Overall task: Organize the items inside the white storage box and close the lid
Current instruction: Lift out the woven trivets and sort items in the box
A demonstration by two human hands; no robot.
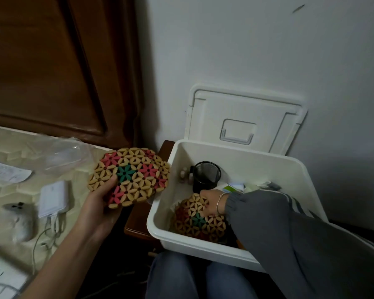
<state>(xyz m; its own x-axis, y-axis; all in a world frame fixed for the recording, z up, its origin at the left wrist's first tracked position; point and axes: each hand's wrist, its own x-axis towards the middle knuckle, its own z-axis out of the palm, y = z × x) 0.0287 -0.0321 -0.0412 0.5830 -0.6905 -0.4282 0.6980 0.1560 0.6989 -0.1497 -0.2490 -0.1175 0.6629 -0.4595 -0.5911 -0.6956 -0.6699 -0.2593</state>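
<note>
While left hand [102,203] grips one bamboo trivet [129,175] beside white storage box [203,244], right hand [212,203] touches second trivet [200,220] inside, grip unclear; risk: mesh pen cup [206,175] topples if nudged.

Smooth white plastic box [225,253], wooden-bead mat [134,173], black metal mesh cup [206,175], glossy brown wooden headboard [52,72].

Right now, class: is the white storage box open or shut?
Open. Its lid stands off the box, leaning against the wall behind it.

Bed [2,147] with paper [7,172]; plastic bag [67,154]; power bank [53,198]; plush toy [20,221]
</note>
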